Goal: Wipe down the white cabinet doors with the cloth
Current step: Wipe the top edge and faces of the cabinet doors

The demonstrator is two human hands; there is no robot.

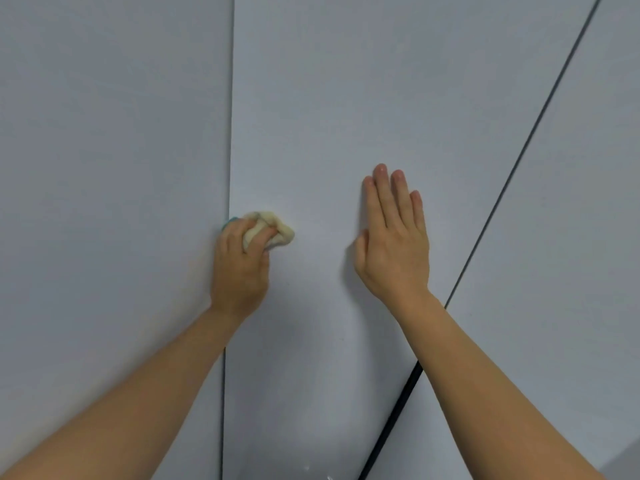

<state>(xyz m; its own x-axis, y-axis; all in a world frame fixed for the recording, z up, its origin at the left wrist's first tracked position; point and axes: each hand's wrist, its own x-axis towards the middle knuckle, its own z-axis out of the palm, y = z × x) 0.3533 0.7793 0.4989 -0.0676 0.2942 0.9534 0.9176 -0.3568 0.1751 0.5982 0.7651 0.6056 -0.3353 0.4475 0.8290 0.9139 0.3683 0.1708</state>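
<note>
White cabinet doors fill the view. The middle door (pixel 329 98) lies between a thin seam on the left and a dark slanting gap on the right. My left hand (pixel 240 271) grips a bunched pale yellow cloth (pixel 277 230) with a bit of teal at its left edge, and holds it against the middle door right beside the left seam. My right hand (pixel 394 237) lies flat on the same door with fingers straight and pointing up, a hand's width to the right of the cloth.
A left door (pixel 104 133) and a right door (pixel 571 202) flank the middle one. The dark gap (pixel 519 161) runs diagonally from the top right down under my right forearm. A small glint shows at the bottom edge of the middle door.
</note>
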